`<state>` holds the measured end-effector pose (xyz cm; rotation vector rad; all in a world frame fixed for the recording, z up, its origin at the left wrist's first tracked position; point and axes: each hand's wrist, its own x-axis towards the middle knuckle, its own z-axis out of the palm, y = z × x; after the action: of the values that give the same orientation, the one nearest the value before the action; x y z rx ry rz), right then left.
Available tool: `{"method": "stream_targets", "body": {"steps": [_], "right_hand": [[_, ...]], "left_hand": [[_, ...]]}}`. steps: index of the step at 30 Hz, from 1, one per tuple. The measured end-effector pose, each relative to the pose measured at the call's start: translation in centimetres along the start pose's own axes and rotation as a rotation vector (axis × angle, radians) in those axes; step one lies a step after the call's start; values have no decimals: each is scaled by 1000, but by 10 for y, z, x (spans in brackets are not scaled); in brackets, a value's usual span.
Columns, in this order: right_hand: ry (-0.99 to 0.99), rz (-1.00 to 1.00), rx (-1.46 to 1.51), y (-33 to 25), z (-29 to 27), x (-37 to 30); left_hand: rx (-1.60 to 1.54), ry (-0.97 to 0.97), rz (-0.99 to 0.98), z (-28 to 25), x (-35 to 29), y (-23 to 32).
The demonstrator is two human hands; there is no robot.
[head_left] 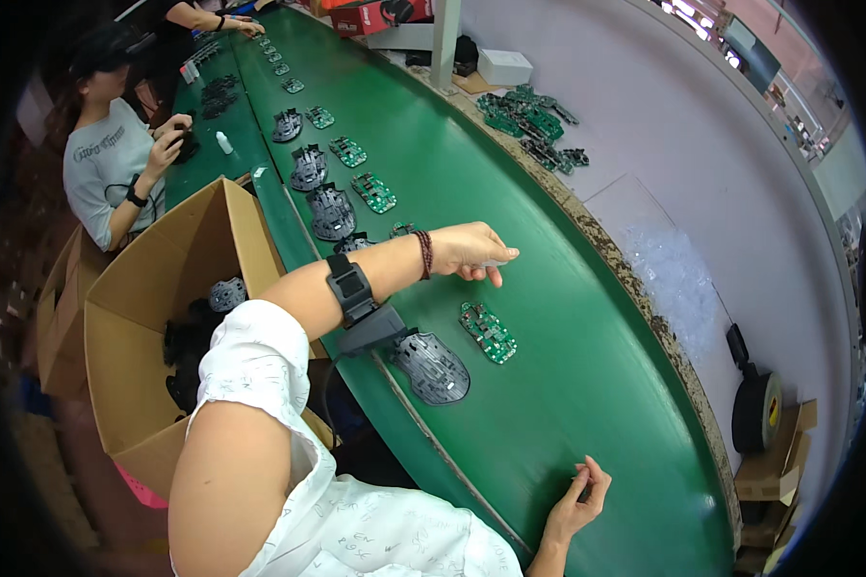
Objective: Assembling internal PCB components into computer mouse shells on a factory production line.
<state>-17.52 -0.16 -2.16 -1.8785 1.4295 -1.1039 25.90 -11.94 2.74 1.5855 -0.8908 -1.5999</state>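
Left grip (470, 251) narrow, contents I can't tell, right grip (579, 498) loosely curled; low-slung forearm box (373, 330) could nudge mouse shell (433, 369)

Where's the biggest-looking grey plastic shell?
In the head view, the grey plastic shell lies below centre on the green worktop, left of a green circuit board.

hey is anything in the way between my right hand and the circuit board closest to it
Nothing visible is: only the green work surface shows between your right hand and that circuit board. The grey shell lies left of the board, off that line.
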Motion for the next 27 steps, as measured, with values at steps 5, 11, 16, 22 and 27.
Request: {"method": "stream_targets", "body": {"steps": [5,11,16,22,27], "right_hand": [[28,52,16,-2,1,-1],[57,93,-29,2,-2,-5],[64,71,-50,6,-2,-5],[79,106,-90,14,-10,-10],[89,104,-191,-2,-12,-9]], "left_hand": [[191,64,30,-14,-13,12],[134,199,106,-47,-5,7],[-76,518,200,-89,4,11],[-403,378,12,-93,3,1],[-341,383,4,-140,18,0]]}}
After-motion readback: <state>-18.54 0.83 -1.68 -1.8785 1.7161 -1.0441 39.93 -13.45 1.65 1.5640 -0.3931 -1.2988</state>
